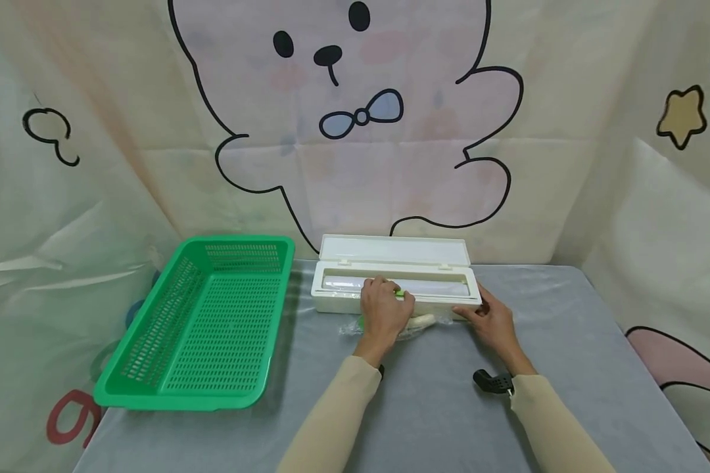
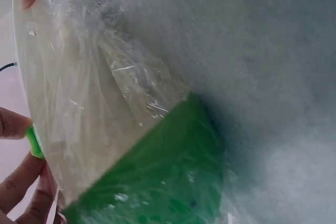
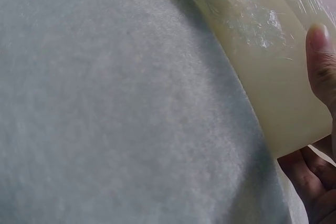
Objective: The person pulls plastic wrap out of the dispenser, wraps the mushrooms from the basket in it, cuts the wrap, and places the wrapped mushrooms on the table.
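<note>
A white cling film dispenser stands at the back of the table, its lid raised and a pale roll of film inside. My left hand is over its front edge, thumb and fingers pinching a small green slide cutter. At the right end, my right hand grips the box, thumb on the front face and fingers round the end. Against the box front lies a green and cream object with crumpled clear film around it, partly hidden by my left hand; I cannot tell its kind.
A green plastic basket with slotted sides stands on the left of the table. Grey cloth covers the tabletop. Behind the table hangs a printed curtain.
</note>
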Available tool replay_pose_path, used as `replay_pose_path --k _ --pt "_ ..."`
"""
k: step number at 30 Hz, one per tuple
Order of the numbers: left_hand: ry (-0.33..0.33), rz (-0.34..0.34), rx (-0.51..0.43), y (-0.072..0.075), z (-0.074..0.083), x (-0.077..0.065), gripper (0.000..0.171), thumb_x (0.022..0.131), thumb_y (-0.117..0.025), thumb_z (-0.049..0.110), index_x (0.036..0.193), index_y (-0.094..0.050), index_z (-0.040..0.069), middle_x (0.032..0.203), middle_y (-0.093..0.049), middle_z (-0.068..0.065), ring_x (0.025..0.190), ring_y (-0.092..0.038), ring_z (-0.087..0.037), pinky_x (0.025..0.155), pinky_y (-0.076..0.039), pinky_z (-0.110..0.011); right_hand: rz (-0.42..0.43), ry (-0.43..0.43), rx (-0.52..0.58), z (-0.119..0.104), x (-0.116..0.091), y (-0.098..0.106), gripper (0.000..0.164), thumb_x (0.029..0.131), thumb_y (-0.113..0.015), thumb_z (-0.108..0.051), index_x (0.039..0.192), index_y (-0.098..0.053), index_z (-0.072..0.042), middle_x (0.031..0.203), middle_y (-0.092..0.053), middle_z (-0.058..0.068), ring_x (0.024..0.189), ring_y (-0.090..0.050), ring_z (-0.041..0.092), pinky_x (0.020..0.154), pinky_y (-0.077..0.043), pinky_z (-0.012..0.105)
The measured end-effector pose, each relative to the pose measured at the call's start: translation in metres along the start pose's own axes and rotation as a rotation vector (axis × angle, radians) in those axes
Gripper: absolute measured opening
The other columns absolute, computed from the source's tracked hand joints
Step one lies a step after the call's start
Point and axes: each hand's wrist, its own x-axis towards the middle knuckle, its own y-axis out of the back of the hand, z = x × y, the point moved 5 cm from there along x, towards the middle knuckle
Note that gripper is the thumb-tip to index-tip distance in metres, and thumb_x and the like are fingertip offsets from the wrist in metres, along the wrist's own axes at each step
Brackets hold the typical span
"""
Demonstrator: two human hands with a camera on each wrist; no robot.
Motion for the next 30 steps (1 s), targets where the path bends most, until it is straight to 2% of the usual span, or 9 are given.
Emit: replay_pose_path --k 9,14,18,23,30 --pt "0.041 0.035 0.036 0.004 -0.003 0.0 0.01 0.075 -0.072 0.011 0.071 -0.075 0.003 0.079 -0.068 -0.006 0.074 -0.059 -0.027 0.076 -0.05 -0.036 -0.004 -0.009 -0.021 -0.003 -0.001 -0.002 0.081 0.087 -0.083 -0.022 0.154 -0.041 -0.002 0.129 -0.064 0.027 0.089 -0.06 0.012 0.067 -0.043 0.009" --pt "0.039 0.045 0.032 0.006 -0.003 0.0 0.009 0.075 -0.074 0.01 0.069 -0.074 0.003 0.076 -0.066 -0.006 0.072 -0.058 -0.026 0.074 -0.049 -0.035 -0.002 -0.015 -0.024 -0.003 -0.001 -0.001 0.08 0.087 -0.083 -0.021 0.154 -0.041 -0.002 0.128 -0.064 0.027 0.088 -0.061 0.014 0.066 -0.043 0.01" --pt "0.048 0.071 0.083 0.01 -0.007 -0.001 0.015 0.074 -0.077 0.017 0.067 -0.071 0.005 0.075 -0.063 -0.006 0.074 -0.056 -0.027 0.076 -0.048 -0.037 -0.007 -0.017 -0.026 -0.002 0.0 -0.002 0.08 0.087 -0.083 -0.021 0.153 -0.042 -0.002 0.128 -0.064 0.027 0.088 -0.062 0.013 0.067 -0.044 0.01" --pt "0.058 0.121 0.163 0.014 -0.016 -0.004 0.031 0.071 -0.082 0.035 0.064 -0.069 0.008 0.074 -0.062 -0.006 0.074 -0.054 -0.027 0.075 -0.048 -0.038 0.008 -0.021 -0.066 -0.001 0.0 0.0 0.08 0.086 -0.083 -0.024 0.153 -0.043 -0.003 0.114 -0.07 0.024 0.079 -0.058 0.01 0.064 -0.044 0.014" --pt "0.041 0.123 0.138 0.014 -0.017 -0.003 0.026 0.071 -0.079 0.028 0.06 -0.068 0.007 0.07 -0.063 -0.007 0.067 -0.054 -0.027 0.071 -0.049 -0.038 -0.005 -0.024 -0.047 0.002 0.002 0.001 0.081 0.086 -0.083 -0.024 0.153 -0.043 -0.003 0.12 -0.068 0.025 0.083 -0.06 0.007 0.065 -0.044 0.011"
